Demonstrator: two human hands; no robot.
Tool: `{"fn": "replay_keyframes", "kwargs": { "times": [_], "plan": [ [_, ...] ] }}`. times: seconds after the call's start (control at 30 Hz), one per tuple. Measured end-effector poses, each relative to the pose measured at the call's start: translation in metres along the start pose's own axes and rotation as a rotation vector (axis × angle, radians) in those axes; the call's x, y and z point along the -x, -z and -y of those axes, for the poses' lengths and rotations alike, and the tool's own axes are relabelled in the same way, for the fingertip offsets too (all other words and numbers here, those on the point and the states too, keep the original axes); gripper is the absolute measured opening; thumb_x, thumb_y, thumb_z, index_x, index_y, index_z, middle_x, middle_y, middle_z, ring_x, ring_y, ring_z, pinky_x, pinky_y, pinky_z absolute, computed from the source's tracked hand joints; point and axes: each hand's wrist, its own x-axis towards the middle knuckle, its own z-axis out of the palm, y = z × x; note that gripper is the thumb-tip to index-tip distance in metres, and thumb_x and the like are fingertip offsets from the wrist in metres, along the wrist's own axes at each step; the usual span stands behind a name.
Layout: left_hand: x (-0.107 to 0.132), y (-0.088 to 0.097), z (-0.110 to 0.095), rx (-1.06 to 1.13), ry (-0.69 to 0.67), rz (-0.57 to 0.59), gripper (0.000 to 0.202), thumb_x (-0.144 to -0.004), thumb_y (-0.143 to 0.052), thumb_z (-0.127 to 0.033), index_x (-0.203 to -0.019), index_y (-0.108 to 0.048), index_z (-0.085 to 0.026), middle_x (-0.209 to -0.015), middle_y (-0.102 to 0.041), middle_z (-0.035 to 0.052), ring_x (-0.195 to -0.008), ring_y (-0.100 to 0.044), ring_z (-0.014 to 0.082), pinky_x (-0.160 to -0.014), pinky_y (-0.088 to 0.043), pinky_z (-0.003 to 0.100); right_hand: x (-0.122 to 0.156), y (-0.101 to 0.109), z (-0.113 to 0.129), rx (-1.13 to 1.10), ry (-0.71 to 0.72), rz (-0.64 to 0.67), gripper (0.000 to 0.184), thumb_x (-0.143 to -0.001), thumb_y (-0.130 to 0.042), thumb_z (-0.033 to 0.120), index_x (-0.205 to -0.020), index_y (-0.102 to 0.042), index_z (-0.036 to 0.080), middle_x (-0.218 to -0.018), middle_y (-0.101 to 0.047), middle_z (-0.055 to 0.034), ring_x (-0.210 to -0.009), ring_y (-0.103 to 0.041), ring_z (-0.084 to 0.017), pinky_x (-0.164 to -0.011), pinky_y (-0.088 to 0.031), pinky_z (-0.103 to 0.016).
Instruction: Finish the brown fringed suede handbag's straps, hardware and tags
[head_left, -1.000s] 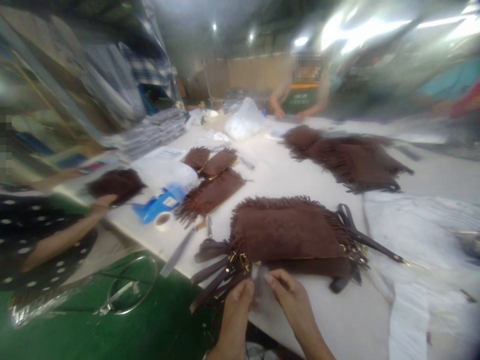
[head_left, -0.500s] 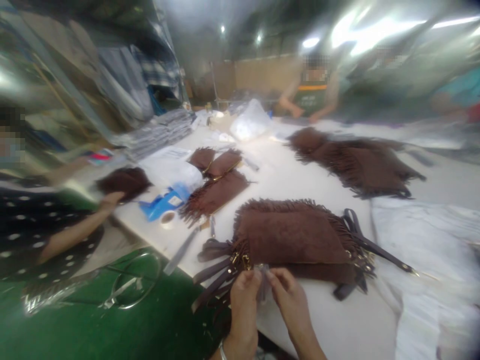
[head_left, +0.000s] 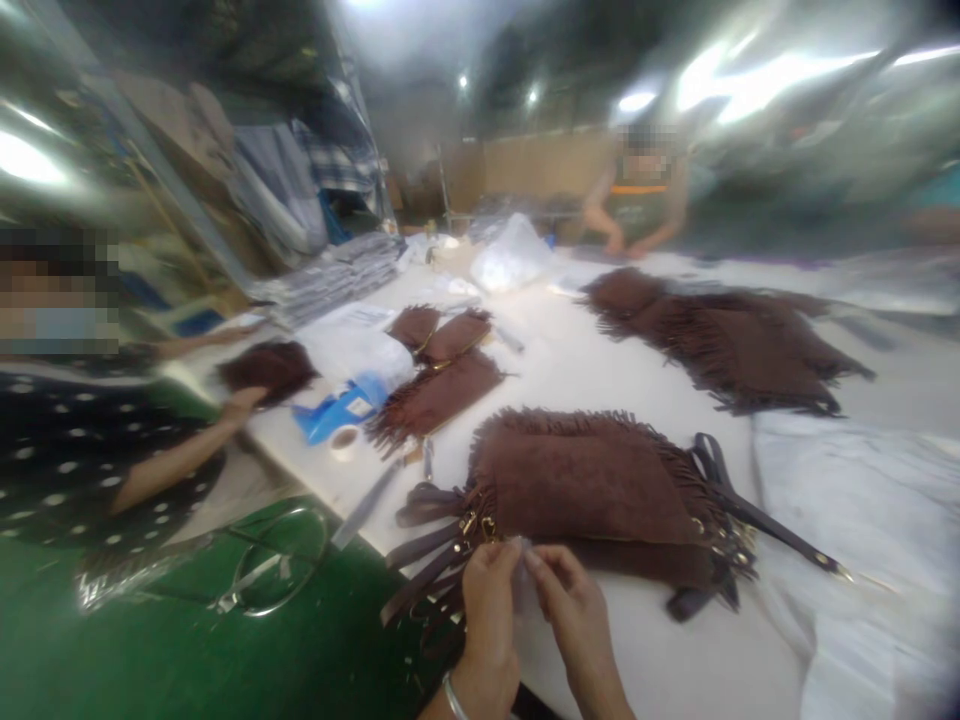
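Note:
At the table's near edge, my left hand [head_left: 489, 605] and my right hand [head_left: 574, 608] are close together with fingertips pinched. Between them they hold a small piece of see-through plastic [head_left: 523, 592], perhaps a little bag; blur hides its exact shape. Just beyond lies a stack of brown suede-like fringed pouches [head_left: 592, 485], with gold-coloured clasps [head_left: 480, 525] beside my left fingertips. Dark wrist straps [head_left: 427, 505] fan out from the stack's left side. Another strap [head_left: 787, 525] sticks out to the right, ending in a metal clip.
More fringed brown pouches lie mid-table [head_left: 442, 385] and at the far right [head_left: 742, 345]. A tape roll [head_left: 344, 441], a blue packet [head_left: 330, 412] and a metal ruler-like strip [head_left: 371, 500] are left. White cloth [head_left: 862, 510] covers the right. Co-workers [head_left: 172, 460] [head_left: 637, 215] stand left and opposite.
The view has shifted slightly, so the table's things sit a little lower and further right. My hands keep their pinch on the plastic, and less of it shows between them.

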Motion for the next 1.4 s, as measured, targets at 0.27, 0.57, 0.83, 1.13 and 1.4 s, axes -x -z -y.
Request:
{"fn": "replay_keyframes", "kwargs": {
  "times": [0.27, 0.57, 0.83, 1.13, 1.4],
  "plan": [
    [-0.010, -0.003, 0.006, -0.052, -0.054, 0.018, 0.021, -0.066, -0.073, -0.028, -0.067, -0.056, -0.016, -0.064, -0.056, -0.0010, -0.059, -0.049, 0.0118, -0.056, -0.040, 0.024, -0.003, 0.006, 0.016, 0.039, 0.048, 0.051, 0.031, -0.080, -0.058, 0.049, -0.075, -0.063, 0.019, -0.072, -0.064, -0.0014, -0.069, -0.057, -0.018, -0.064, -0.044, -0.025],
    [-0.007, 0.002, 0.002, -0.309, -0.144, -0.013, 0.027, -0.072, -0.070, -0.039, -0.066, -0.057, -0.016, -0.060, -0.054, -0.0016, -0.055, -0.047, 0.0119, -0.053, -0.038, 0.023, -0.002, 0.001, 0.003, 0.032, -0.002, -0.017, 0.036, -0.082, -0.055, 0.053, -0.077, -0.063, 0.019, -0.068, -0.065, -0.0021, -0.063, -0.058, -0.018, -0.056, -0.043, -0.024],
    [0.005, 0.013, 0.000, -0.251, -0.097, 0.092, 0.036, -0.078, -0.065, -0.051, -0.084, -0.064, -0.015, -0.074, -0.063, 0.0037, -0.062, -0.054, 0.0145, -0.055, -0.041, 0.023, 0.009, -0.006, 0.002, 0.393, 0.320, -0.132, 0.028, -0.093, -0.046, 0.043, -0.091, -0.063, 0.021, -0.087, -0.067, -0.0055, -0.077, -0.062, -0.019, -0.070, -0.046, -0.027],
    [-0.002, 0.020, 0.013, -0.244, -0.085, 0.004, 0.032, -0.072, -0.072, -0.044, -0.080, -0.062, -0.015, -0.071, -0.064, 0.0044, -0.062, -0.056, 0.0155, -0.057, -0.043, 0.024, 0.013, -0.009, -0.004, 0.670, 0.587, -0.168, 0.025, -0.098, -0.040, 0.035, -0.092, -0.060, 0.021, -0.081, -0.063, -0.0044, -0.070, -0.062, -0.016, -0.063, -0.043, -0.025],
    [0.001, 0.019, 0.007, -0.459, -0.284, 0.097, 0.024, -0.086, -0.057, -0.042, -0.078, -0.056, -0.019, -0.074, -0.063, 0.0042, -0.071, -0.060, 0.0194, -0.067, -0.046, 0.027, 0.016, -0.011, -0.002, 0.634, 0.625, -0.182, 0.029, -0.098, -0.037, 0.036, -0.093, -0.061, 0.021, -0.080, -0.065, -0.0045, -0.068, -0.064, -0.017, -0.060, -0.047, -0.026]
  ]
}}
